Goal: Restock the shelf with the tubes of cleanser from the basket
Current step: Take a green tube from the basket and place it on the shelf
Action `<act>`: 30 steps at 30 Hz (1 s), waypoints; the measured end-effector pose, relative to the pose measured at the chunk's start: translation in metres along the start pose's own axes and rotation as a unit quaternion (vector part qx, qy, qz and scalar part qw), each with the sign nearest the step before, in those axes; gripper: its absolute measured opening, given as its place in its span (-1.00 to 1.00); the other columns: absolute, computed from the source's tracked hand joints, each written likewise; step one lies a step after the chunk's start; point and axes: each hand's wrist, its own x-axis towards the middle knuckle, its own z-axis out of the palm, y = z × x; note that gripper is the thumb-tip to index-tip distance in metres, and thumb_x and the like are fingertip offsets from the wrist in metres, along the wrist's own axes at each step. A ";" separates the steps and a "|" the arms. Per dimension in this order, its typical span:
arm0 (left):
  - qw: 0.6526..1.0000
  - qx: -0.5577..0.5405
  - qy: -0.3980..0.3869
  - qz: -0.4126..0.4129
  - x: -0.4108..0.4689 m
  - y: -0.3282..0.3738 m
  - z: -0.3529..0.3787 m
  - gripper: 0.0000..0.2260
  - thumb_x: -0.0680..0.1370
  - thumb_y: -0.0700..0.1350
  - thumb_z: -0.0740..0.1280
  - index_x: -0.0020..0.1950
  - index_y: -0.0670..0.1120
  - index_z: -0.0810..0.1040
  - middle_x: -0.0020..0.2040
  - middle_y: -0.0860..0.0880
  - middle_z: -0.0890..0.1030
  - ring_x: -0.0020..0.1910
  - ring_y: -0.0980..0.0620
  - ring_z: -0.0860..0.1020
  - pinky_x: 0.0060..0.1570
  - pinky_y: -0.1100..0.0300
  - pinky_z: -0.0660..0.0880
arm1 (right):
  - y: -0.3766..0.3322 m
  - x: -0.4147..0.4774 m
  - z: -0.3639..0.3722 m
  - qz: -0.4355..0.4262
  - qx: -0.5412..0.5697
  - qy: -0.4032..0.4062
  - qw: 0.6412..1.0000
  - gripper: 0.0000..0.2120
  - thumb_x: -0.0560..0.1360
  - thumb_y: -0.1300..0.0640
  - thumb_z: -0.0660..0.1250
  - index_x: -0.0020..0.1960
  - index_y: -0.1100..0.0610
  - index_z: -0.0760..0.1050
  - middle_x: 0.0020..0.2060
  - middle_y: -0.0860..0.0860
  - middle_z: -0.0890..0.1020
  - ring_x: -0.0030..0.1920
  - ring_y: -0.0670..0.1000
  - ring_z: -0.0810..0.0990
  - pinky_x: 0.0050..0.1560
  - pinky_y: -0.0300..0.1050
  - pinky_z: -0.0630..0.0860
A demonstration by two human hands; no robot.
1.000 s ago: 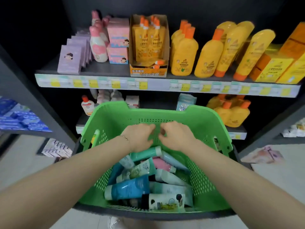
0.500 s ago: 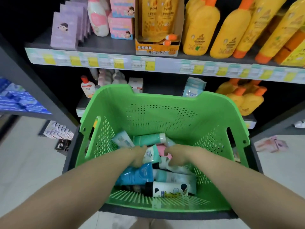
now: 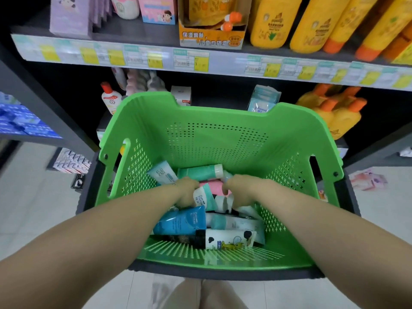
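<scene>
A green plastic basket (image 3: 142, 108) sits in front of me with several cleanser tubes lying in a heap on its floor. Among them are a blue tube (image 3: 180, 221), a teal tube (image 3: 198, 172) at the back, a pink one (image 3: 214, 188) and a cow-print tube (image 3: 227, 239) at the front. Both my hands reach down into the heap. My left hand (image 3: 186, 192) grips a teal-and-white tube (image 3: 204, 197). My right hand (image 3: 242, 192) curls round a white tube (image 3: 223, 202). The fingertips of both hands are hidden among the tubes.
The basket rests on a dark grey stand (image 3: 223, 274). Behind it stands a black shelf unit (image 3: 200, 61) with price labels, yellow bottles (image 3: 269, 21) and pink and purple boxes above. The lower shelf holds small bottles (image 3: 110, 99) and orange-capped bottles (image 3: 341, 117). Pale tiled floor lies on both sides.
Both hands went from the basket's far rim down into the tubes and closed on them. My view has tilted down and moved closer to the basket.
</scene>
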 end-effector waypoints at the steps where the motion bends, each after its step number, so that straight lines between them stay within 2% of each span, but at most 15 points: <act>1: 1.000 -0.003 0.011 -0.001 0.000 0.000 -0.001 -0.57 0.49 -0.07 0.43 0.32 -0.08 0.43 0.24 -0.09 0.48 0.13 -0.07 0.49 0.16 0.10 0.47 | 0.002 -0.002 -0.006 0.004 0.009 0.016 1.000 -0.53 0.51 0.30 0.31 0.40 0.13 0.41 0.29 0.07 0.50 -0.24 -0.07 0.52 -0.37 -0.32 0.38; 2: 1.000 -0.008 0.016 -0.004 0.000 0.000 -0.004 -0.55 0.48 -0.06 0.45 0.32 -0.10 0.43 0.22 -0.08 0.49 0.10 -0.06 0.50 0.10 0.13 0.47 | 0.005 -0.003 -0.011 0.008 0.024 0.034 0.999 -0.55 0.51 0.30 0.29 0.39 0.13 0.43 0.28 0.07 0.52 -0.21 -0.07 0.55 -0.29 -0.27 0.49; 3: 1.000 -0.009 0.017 -0.009 -0.002 0.001 -0.008 -0.54 0.47 -0.06 0.46 0.31 -0.12 0.43 0.20 -0.08 0.50 0.09 -0.06 0.50 0.04 0.15 0.45 | 0.007 -0.004 -0.016 0.015 0.041 0.051 0.998 -0.58 0.52 0.27 0.30 0.37 0.13 0.45 0.25 0.06 0.54 -0.10 -0.03 0.60 -0.12 -0.19 0.58; 4: 1.000 -0.008 0.016 -0.017 -0.002 0.001 -0.012 -0.53 0.46 -0.06 0.47 0.30 -0.15 0.42 0.17 -0.08 0.50 0.09 -0.08 0.50 -0.01 0.15 0.42 | 0.009 -0.006 -0.022 0.022 0.062 0.067 0.996 -0.61 0.51 0.24 0.32 0.34 0.13 0.46 0.21 0.05 0.56 0.01 0.02 0.61 0.02 -0.13 0.58; 5: 0.999 -0.009 0.016 -0.027 -0.002 0.001 -0.018 -0.51 0.46 -0.06 0.48 0.30 -0.18 0.41 0.14 -0.09 0.50 0.12 -0.10 0.51 -0.02 0.13 0.43 | 0.011 -0.008 -0.028 0.027 0.084 0.082 0.993 -0.64 0.51 0.20 0.34 0.30 0.14 0.47 0.17 0.04 0.57 0.07 0.05 0.59 0.06 -0.14 0.55; 8: 0.994 -0.089 0.011 -0.063 0.001 -0.005 -0.036 -0.47 0.45 -0.12 0.49 0.33 -0.26 0.38 0.18 -0.17 0.52 0.12 -0.17 0.56 0.08 0.02 0.56 | 0.012 -0.021 -0.051 0.030 0.151 0.138 0.978 -0.70 0.48 0.13 0.39 0.18 0.17 0.49 -0.01 0.03 0.59 -0.08 0.03 0.61 -0.18 -0.21 0.52; 11: 0.974 -0.212 0.027 -0.082 0.002 -0.007 -0.050 -0.42 0.46 -0.22 0.46 0.40 -0.26 0.30 0.25 -0.20 0.48 0.17 -0.19 0.53 0.11 -0.09 0.56 | 0.016 -0.033 -0.068 0.039 0.231 0.201 0.951 -0.79 0.44 0.13 0.39 0.03 0.15 0.47 -0.21 0.04 0.62 -0.29 -0.02 0.67 -0.39 -0.20 0.53; 14: 0.937 -0.332 0.048 -0.099 0.003 -0.004 -0.058 -0.30 0.49 -0.27 0.40 0.53 -0.18 0.11 0.36 -0.22 0.38 0.19 -0.19 0.49 0.10 -0.06 0.56 | 0.018 -0.044 -0.076 0.046 0.303 0.257 0.916 -0.82 0.41 0.14 0.40 -0.05 0.15 0.47 -0.28 0.06 0.67 -0.35 -0.06 0.70 -0.37 -0.14 0.51; 16: 0.906 -0.404 0.047 -0.115 0.003 -0.005 -0.061 -0.39 0.50 -0.25 0.39 0.48 -0.17 0.19 0.29 -0.21 0.44 0.15 -0.17 0.51 0.10 -0.10 0.56 | 0.017 -0.048 -0.078 0.046 0.359 0.282 0.889 -0.79 0.38 0.15 0.41 -0.05 0.20 0.48 -0.25 0.09 0.68 -0.35 -0.04 0.70 -0.32 -0.13 0.50; 19: 0.868 -0.473 0.053 -0.139 0.002 -0.005 -0.065 -0.68 0.52 -0.21 0.37 0.24 -0.21 0.42 0.17 -0.22 0.56 0.08 -0.13 0.55 0.12 -0.06 0.54 | 0.019 -0.045 -0.079 0.050 0.429 0.292 0.853 -0.75 0.35 0.17 0.45 -0.05 0.23 0.47 -0.15 0.14 0.66 -0.33 0.01 0.71 -0.20 0.02 0.60; 20: 0.858 -0.491 0.053 -0.142 0.001 -0.004 -0.066 -0.74 0.52 -0.20 0.36 0.19 -0.19 0.45 0.17 -0.21 0.58 0.08 -0.12 0.55 0.11 -0.03 0.53 | 0.020 -0.043 -0.078 0.057 0.448 0.280 0.847 -0.74 0.35 0.18 0.45 -0.03 0.23 0.47 -0.11 0.14 0.65 -0.31 0.02 0.72 -0.19 0.03 0.62; 22: 0.840 -0.521 0.048 -0.145 0.000 0.000 -0.066 -0.81 0.53 -0.19 0.36 0.12 -0.14 0.47 0.16 -0.17 0.60 0.16 -0.11 0.54 0.09 0.00 0.52 | 0.024 -0.038 -0.075 0.075 0.482 0.216 0.846 -0.69 0.39 0.21 0.42 0.09 0.25 0.46 0.00 0.17 0.61 -0.25 0.05 0.73 -0.21 -0.08 0.60; 26: 0.829 -0.539 0.040 -0.144 -0.003 0.006 -0.065 -0.81 0.52 -0.18 0.36 0.11 -0.12 0.47 0.17 -0.15 0.59 0.20 -0.11 0.51 -0.11 0.04 0.51 | 0.028 -0.027 -0.057 0.097 0.531 0.000 0.842 -0.54 0.47 0.30 0.31 0.35 0.22 0.31 0.08 0.19 0.56 -0.07 0.11 0.69 0.06 -0.02 0.62; 28: 0.835 -0.529 0.040 -0.145 -0.005 0.008 -0.064 -0.79 0.53 -0.17 0.36 0.14 -0.12 0.47 0.16 -0.15 0.59 0.20 -0.11 0.51 -0.14 0.05 0.50 | 0.028 -0.019 -0.043 0.104 0.484 -0.062 0.866 -0.47 0.47 0.31 0.28 0.41 0.16 0.26 0.12 0.19 0.53 -0.01 0.13 0.66 0.17 0.05 0.58; 30: 0.846 -0.511 0.037 -0.145 -0.006 0.008 -0.063 -0.78 0.53 -0.17 0.35 0.16 -0.13 0.46 0.13 -0.16 0.61 0.17 -0.10 0.54 -0.05 0.04 0.52 | 0.025 -0.013 -0.028 0.119 0.404 -0.109 0.900 -0.44 0.45 0.30 0.30 0.43 0.17 0.27 0.13 0.20 0.53 -0.03 0.14 0.66 0.10 0.01 0.60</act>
